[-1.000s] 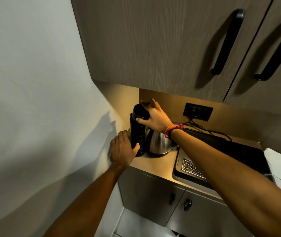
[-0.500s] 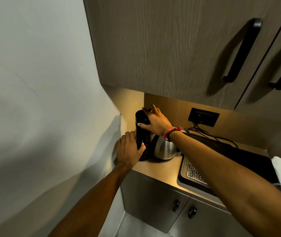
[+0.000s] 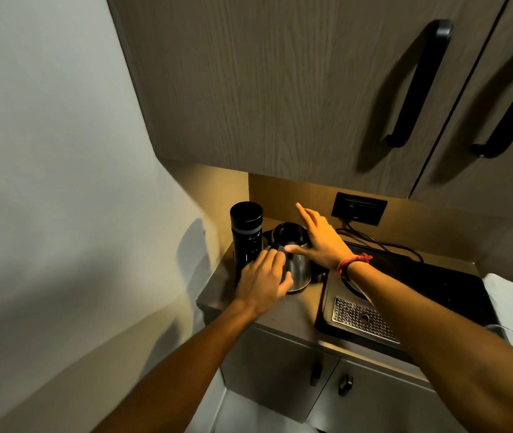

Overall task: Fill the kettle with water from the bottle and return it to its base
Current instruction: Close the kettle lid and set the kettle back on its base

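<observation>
My left hand lies against the near-left side of the steel kettle, fingers curved loosely over its shiny wall; whether they actually press and grip it I cannot tell, since the palm side is hidden from me. My right hand is spread flat and released over the kettle's right side — the index finger points up and away toward the far wall, the thumb reaches left across the rim, and nothing is held in it. A red thread band circles that wrist. The kettle stands upright in the far-left corner of the tabletop, its dark round mouth facing up; I cannot tell whether a lid is on it. Just beside it on the left stands the black bottle, upright, cap on, close to the pale wall. To the right of the kettle sits a black tray with a perforated metal grate at its near edge. A dark socket plate is set in the far wall, with black cables running down from it behind the tray. Above hang wood-grain cupboards with long black handles, and below the tabletop are two grey doors with small dark knobs.
</observation>
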Demonstrator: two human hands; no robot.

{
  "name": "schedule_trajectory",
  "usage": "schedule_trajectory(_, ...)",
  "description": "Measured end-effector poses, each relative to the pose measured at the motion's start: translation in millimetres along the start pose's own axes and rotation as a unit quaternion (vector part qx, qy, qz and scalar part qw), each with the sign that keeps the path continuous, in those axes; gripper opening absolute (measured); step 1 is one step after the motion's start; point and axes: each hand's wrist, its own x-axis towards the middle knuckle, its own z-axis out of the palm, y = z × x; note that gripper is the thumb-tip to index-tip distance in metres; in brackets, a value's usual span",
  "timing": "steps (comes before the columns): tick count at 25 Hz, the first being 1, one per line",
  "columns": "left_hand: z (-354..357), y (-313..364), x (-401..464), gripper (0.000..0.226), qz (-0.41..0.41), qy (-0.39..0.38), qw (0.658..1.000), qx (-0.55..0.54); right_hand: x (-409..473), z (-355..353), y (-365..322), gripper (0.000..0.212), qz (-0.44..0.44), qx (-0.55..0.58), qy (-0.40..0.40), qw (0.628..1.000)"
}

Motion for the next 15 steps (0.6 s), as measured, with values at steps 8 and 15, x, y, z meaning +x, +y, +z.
schedule_trajectory(8,16,10,98,0.111,-0.121,-0.208,0.97,-0.024,2,-12,51,0.057,0.073,-0.054,-0.141,0.986)
schedule_trajectory(15,33,18,127,0.126,-0.165,-0.312,0.934,0.054,10,-4,48,0.033,0.109,-0.036,-0.123,0.986)
